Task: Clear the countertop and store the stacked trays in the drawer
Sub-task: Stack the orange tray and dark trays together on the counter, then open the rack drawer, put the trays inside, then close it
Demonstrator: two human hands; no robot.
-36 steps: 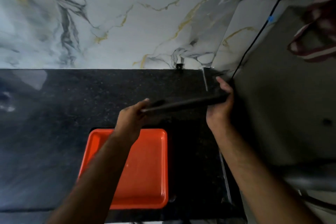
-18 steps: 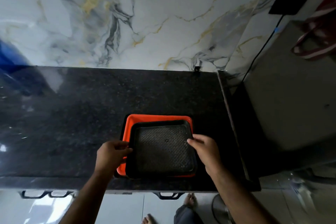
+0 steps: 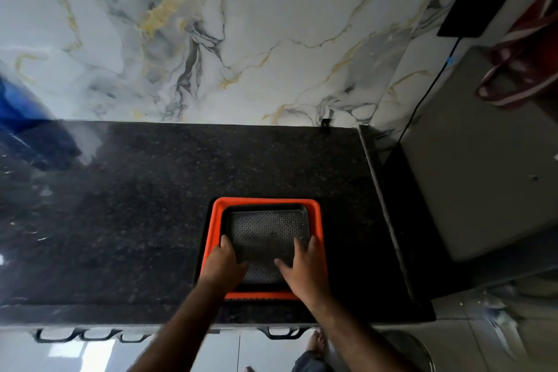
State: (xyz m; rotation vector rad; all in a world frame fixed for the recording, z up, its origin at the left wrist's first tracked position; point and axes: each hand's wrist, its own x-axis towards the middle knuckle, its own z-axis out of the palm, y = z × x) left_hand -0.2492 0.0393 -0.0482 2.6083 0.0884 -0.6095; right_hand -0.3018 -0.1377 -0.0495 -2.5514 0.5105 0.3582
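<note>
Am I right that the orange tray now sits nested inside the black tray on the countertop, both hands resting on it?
Not quite: the head view shows the black tray nested inside the orange tray, on the countertop, with the left hand and right hand on it.

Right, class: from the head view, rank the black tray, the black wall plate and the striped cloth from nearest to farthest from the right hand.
1. Black tray, under the right hand.
2. Striped cloth, far right.
3. Black wall plate, upper right; close to the cloth in rank.
</note>
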